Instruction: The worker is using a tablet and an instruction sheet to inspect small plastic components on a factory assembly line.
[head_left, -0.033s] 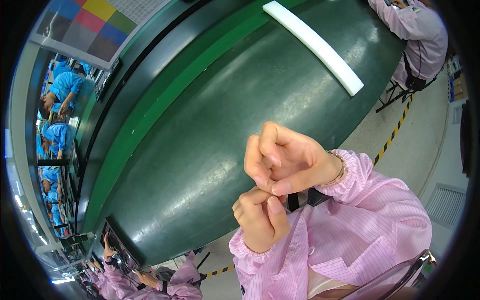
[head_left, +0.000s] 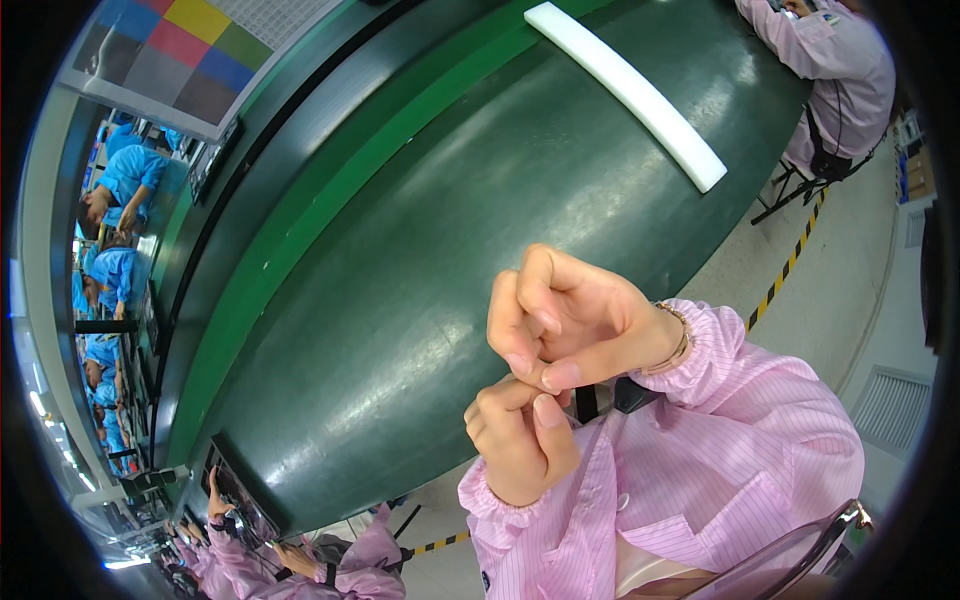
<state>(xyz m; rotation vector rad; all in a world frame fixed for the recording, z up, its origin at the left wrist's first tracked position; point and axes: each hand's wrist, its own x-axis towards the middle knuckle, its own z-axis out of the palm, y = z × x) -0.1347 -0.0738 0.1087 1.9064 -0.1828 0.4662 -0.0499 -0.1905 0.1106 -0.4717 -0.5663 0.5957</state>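
Note:
My right hand [head_left: 585, 320] is above the near side of the green tabletop [head_left: 400, 270], its fingers curled and its thumb pressed against a fingertip. Just below it, my left hand [head_left: 520, 440] is also closed, with bent fingers and the index fingertip meeting the right thumb. The hands touch where these tips come together. Whatever they pinch, if anything, is hidden or too small to make out. Bands circle my right wrist. Farther off, a long white foam-like strip [head_left: 635, 95] lies on the table, apart from both hands.
A colour chart [head_left: 200, 45] stands at the far left, beyond the dark rail along the table's green border. A dark flat panel [head_left: 240, 490] is at the left end, beside co-workers in pink. Another pink-clad co-worker [head_left: 850, 90] sits at the upper right. Workers in blue sit beyond the rail.

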